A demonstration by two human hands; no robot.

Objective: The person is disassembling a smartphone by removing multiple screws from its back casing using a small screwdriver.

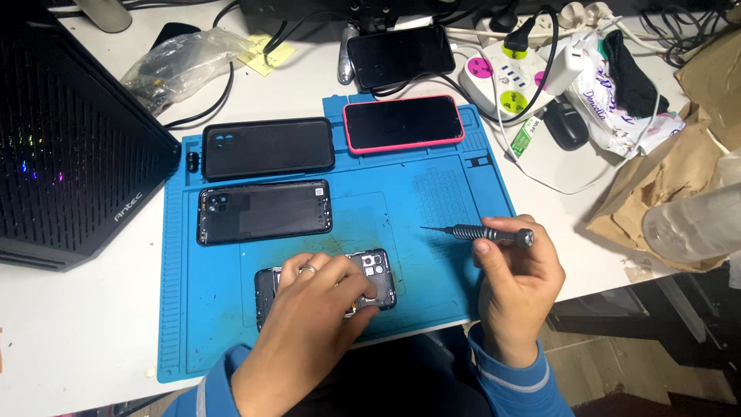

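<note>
White desk (77, 324), blue repair mat (432, 232) at front edge. Left hand (309, 324) curled, pressing opened phone (378, 272) near mat's front edge. Right hand (513, 282) pinching precision screwdriver (482, 232) above mat's right edge. Black computer case (69, 139) at desk's left edge; power strip (505, 77) at rear.

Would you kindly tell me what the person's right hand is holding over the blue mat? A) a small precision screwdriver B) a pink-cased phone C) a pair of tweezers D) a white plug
A: the right hand grips a small precision screwdriver, tip pointing left above the blue mat.
</note>
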